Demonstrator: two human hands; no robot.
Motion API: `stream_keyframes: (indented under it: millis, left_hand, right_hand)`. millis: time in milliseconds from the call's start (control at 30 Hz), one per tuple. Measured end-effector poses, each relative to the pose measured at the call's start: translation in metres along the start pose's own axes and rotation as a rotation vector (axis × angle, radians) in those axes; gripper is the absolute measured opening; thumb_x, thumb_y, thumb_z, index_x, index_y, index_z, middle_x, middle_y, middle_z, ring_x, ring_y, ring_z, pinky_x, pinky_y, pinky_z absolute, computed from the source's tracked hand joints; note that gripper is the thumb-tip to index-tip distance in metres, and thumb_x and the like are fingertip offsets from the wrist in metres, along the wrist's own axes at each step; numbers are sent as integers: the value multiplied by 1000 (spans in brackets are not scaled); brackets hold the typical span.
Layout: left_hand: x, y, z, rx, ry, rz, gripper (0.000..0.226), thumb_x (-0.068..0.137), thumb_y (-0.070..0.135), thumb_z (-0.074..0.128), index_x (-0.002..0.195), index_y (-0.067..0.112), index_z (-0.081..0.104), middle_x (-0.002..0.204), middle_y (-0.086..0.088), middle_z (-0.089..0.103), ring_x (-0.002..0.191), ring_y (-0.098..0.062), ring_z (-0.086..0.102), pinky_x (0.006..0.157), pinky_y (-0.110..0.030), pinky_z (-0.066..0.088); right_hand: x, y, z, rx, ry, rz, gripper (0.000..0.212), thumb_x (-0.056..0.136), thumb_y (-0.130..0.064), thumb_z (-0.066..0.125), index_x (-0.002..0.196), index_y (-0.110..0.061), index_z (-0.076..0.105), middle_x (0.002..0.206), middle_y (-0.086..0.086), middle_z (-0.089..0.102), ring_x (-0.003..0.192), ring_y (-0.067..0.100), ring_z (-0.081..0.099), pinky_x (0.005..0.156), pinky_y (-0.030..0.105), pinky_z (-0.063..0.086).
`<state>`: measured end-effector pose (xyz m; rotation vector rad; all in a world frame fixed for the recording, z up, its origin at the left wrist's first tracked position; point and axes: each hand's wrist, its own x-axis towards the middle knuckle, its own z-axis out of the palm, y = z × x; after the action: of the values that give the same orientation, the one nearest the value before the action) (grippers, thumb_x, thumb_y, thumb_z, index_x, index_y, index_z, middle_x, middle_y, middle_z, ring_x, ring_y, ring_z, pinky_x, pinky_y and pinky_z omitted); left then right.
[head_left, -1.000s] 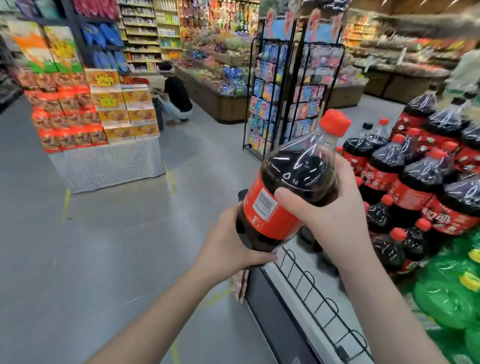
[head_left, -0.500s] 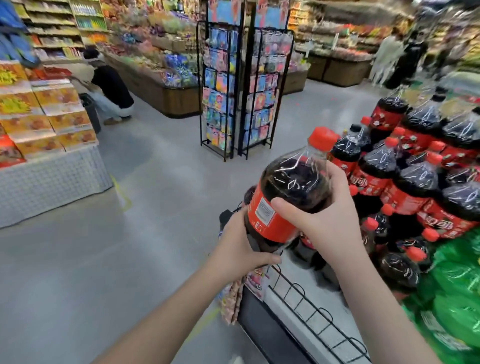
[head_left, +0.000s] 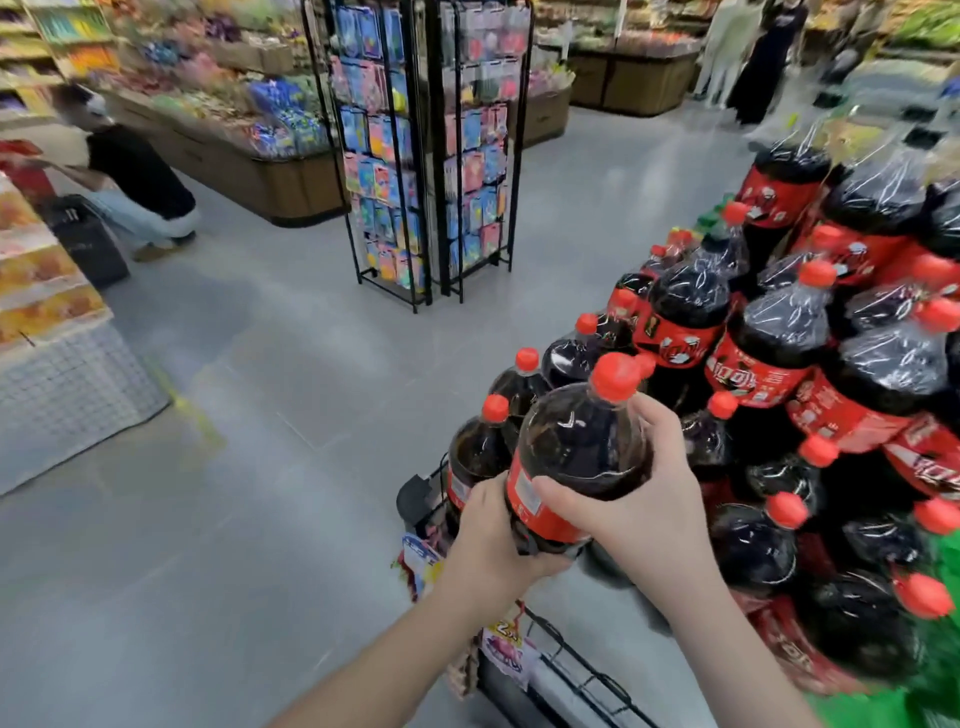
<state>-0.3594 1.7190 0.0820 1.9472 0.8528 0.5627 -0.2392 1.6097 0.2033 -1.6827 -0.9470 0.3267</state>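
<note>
I'm holding the cola bottle (head_left: 576, 457) just above the shelf (head_left: 597, 629) at its front corner, beside the stacked bottles (head_left: 769, 364). My left hand (head_left: 493, 545) is cupping its base and my right hand (head_left: 639, 514) is wrapping its fingers (head_left: 553, 492) round its middle. It's looking full, heavy and slick, so I'm supporting it underneath.

Grey display shelf (head_left: 597, 623), edged in front with black wire rail (head_left: 571, 660); loaded with red-capped cola bottles (head_left: 769, 364) stacked in tiers, one single bottle (head_left: 475, 452) upright at far-left corner.
</note>
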Motion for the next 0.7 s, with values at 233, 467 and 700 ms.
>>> stream_keyframes:
  millis: [233, 467, 700]
  left_hand:
    - [21, -28, 23, -48, -102, -57, 91, 63, 54, 96, 140, 44, 49, 136, 16, 59, 130, -8, 57, 106, -34, 53]
    - [19, -60, 35, 48, -228, -184, 89, 69, 59, 84, 141, 26, 44, 123, 12, 43, 126, -9, 40, 88, 0, 35]
    - [33, -80, 44, 44, -248, -294, 98, 48, 74, 86, 132, 30, 60, 123, 12, 67, 118, -11, 64, 96, -30, 57]
  right_hand:
    - [13, 34, 10, -30, -22, 101, 96, 51, -36, 103, 125, -54, 46, 124, -32, 59, 119, -13, 56, 87, 1, 42]
    - [8, 65, 27, -39, 11, 148, 100, 48, -38, 105, 125, -51, 43, 125, -24, 58, 122, -1, 59, 100, 23, 49]
    - [1, 89, 49, -44, 100, 211, 100, 46, -41, 106, 122, -54, 41, 127, -21, 57, 120, -2, 60, 98, 23, 52]
